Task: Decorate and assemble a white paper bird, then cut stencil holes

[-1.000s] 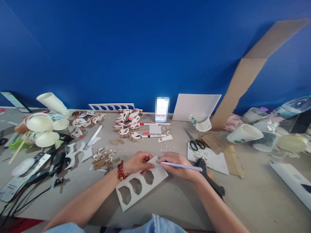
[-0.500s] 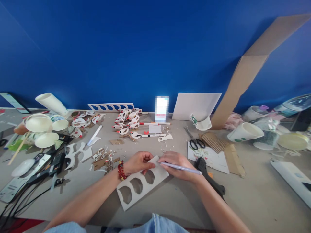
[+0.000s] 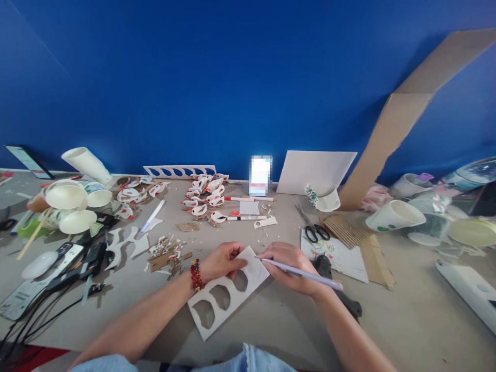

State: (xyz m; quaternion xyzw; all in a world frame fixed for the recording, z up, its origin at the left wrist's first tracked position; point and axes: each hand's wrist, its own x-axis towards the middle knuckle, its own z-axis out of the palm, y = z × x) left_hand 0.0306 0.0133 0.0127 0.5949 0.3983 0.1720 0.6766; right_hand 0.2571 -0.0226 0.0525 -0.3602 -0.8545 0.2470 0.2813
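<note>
A white board strip [image 3: 220, 323] with three cut-out holes slants low over the grey table in front of me. My left hand [image 3: 222, 263] grips its upper edge, thumb on top and fingers curled behind. At the strip's right end, my right hand [image 3: 284, 266] is closed round a slim lavender pen-shaped tool [image 3: 306, 274]. The tool's front end meets the strip's upper right edge; its very tip is hard to make out. Faint lines show on the uncut right part. Beyond the hands lie several white bird cut-outs [image 3: 198, 211] with red beaks.
Black scissors [image 3: 315, 232] and a dark glue gun [image 3: 323, 266], partly behind my right forearm, lie to the right. A phone [image 3: 260, 175] stands against the blue wall. Cables, a power strip [image 3: 23, 294] and paper cups [image 3: 395, 216] flank the work area. Brown scraps [image 3: 166, 258] lie left.
My right hand has shifted slightly right, and the tool's rear end has swung right and down. Faint lines on the strip's right end are now more visible. My left hand keeps its hold.
</note>
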